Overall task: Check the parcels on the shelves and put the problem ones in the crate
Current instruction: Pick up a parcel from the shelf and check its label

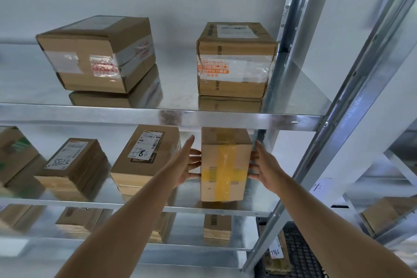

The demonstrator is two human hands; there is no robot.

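Yellow tape crosses the front of the box [225, 165] that both hands are on — it stands on the middle shelf [135, 206], at the right end, close to the steel upright [316, 142]. The left hand [186, 165] lies against its left side with fingers nearly straight and spread; the right hand [262, 165] presses the opposite side in the same flat way. So the box is held between two open palms rather than gripped by curled fingers, and whether it is lifted off the shelf or resting on it I cannot tell.

Most of the checking looks to be ahead. Two taped boxes sit on the top shelf [225, 117], one on the left [97, 54] and one on the right [235, 61], well apart. On the middle shelf several more stand to the left, among them a labelled box [144, 153] marked 7786. More boxes show on the shelf below.

Down at the lower right a dark crate [300, 253] is partly visible — it seems to hold one labelled parcel [276, 253] already, so at least one problem item may be sorted.
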